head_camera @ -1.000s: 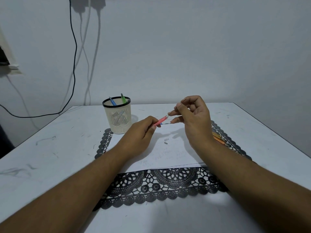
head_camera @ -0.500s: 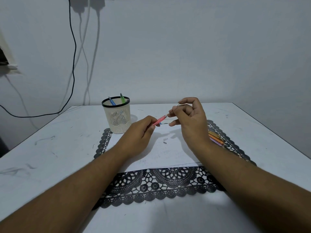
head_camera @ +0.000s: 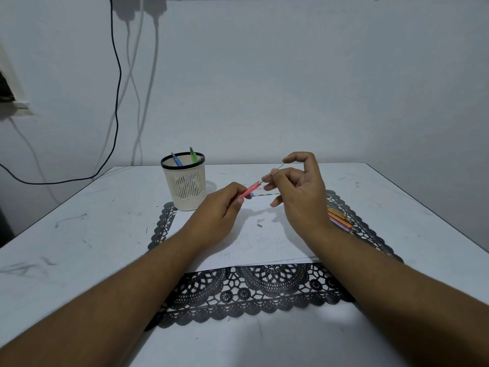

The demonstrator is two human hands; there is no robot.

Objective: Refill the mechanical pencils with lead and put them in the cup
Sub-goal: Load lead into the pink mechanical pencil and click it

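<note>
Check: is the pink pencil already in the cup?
No, the left hand grips the pink pencil above the paper, right of the cup, which holds only a blue and a green one.

A plain pale wall (head_camera: 291, 75) fills the upper half. At eleven o'clock a black cable (head_camera: 116, 102) and two white cables (head_camera: 152, 75) hang down it. Below lies a white, scuffed tabletop (head_camera: 79, 234), evenly lit.

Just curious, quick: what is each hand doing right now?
Left hand: grips the pink pencil.
Right hand: pinches a thin lead at the pencil's open end.
</note>
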